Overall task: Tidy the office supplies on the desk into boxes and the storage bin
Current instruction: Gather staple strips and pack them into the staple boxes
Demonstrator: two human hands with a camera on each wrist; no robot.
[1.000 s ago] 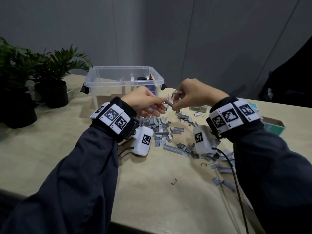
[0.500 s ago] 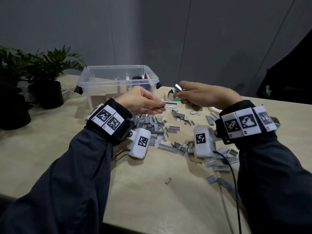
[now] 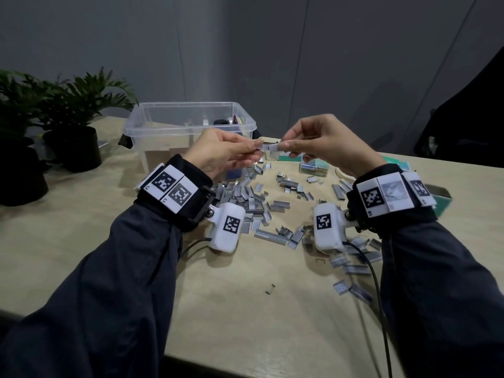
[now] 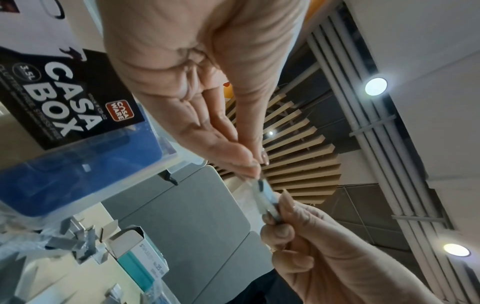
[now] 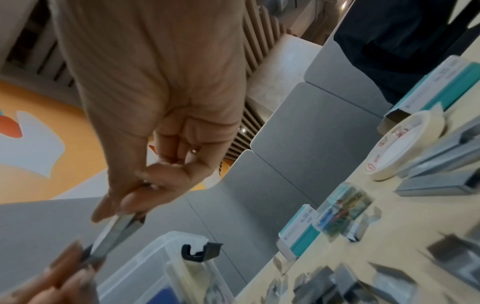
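Two hands hold staple strips up over the messy desk.

The left hand [image 3: 218, 154] pinches one end of the staple strips [image 3: 268, 146] and the right hand [image 3: 324, 144] pinches the other, in the air in front of the clear storage bin [image 3: 188, 126]. Loose staples [image 3: 259, 203] lie below, and the staple box [image 3: 313, 167] sits to the right. If the fingers bend or squeeze unevenly, the strips could snap and drop back into the pile.
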